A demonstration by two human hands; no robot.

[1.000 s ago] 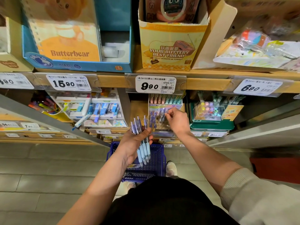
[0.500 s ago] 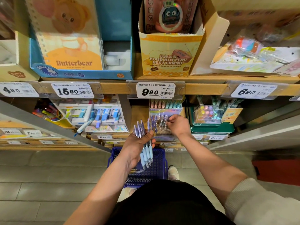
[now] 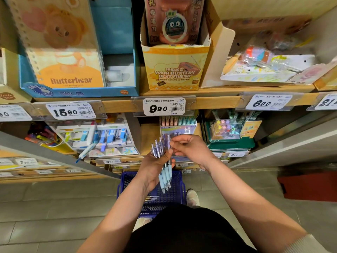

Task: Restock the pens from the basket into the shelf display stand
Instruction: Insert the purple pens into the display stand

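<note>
My left hand grips a bundle of several light-blue pens, clicker ends up, tips down, over the blue basket on the floor. My right hand is right beside the bundle and pinches the top end of one pen in it. Behind both hands, on the lower shelf, stands the pen display stand, with pink and teal pens in its back row and purple ones lower down. More pens lie in the basket's bottom.
A wooden shelf edge with price tags runs above the stand. Left of the stand sits a white correction-tape display; right of it a green tray with a clear box. A grey rail slants across the lower left.
My right hand has drawn back from the display stand to the top of the pen bundle in my left hand. The camera view has shifted closer.
</note>
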